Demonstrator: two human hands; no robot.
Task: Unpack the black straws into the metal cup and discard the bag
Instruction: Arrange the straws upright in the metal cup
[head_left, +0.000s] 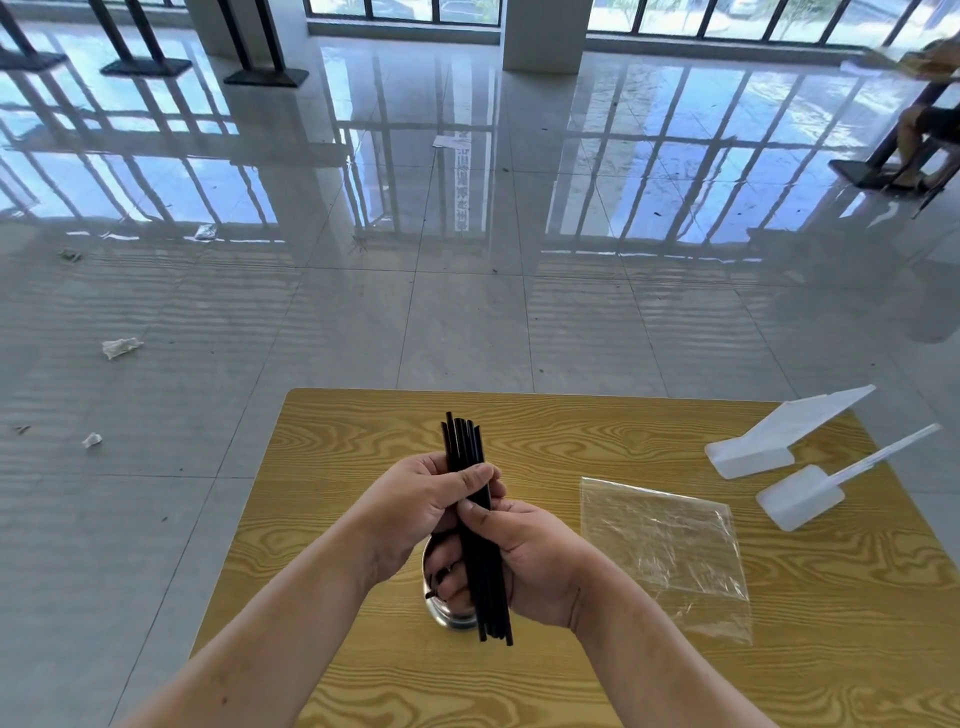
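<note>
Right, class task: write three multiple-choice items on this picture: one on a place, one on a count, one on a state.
1. Where is the clear plastic bag? A on the floor; B on the wooden table, right of the right hand; C on a chair.
2. How many white plastic scoops? A one; B four; C two.
3. The black straws are: A gripped by left hand and right hand; B bagged; C on the floor.
B, it lies there; C, two by the corner; A, fingers wrap them.

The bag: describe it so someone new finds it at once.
On the wooden table, look just right of the right hand gripping the black straws. The bag lies flat there, nearer than two white scoops. Alone among them it is clear, crinkled film.
</note>
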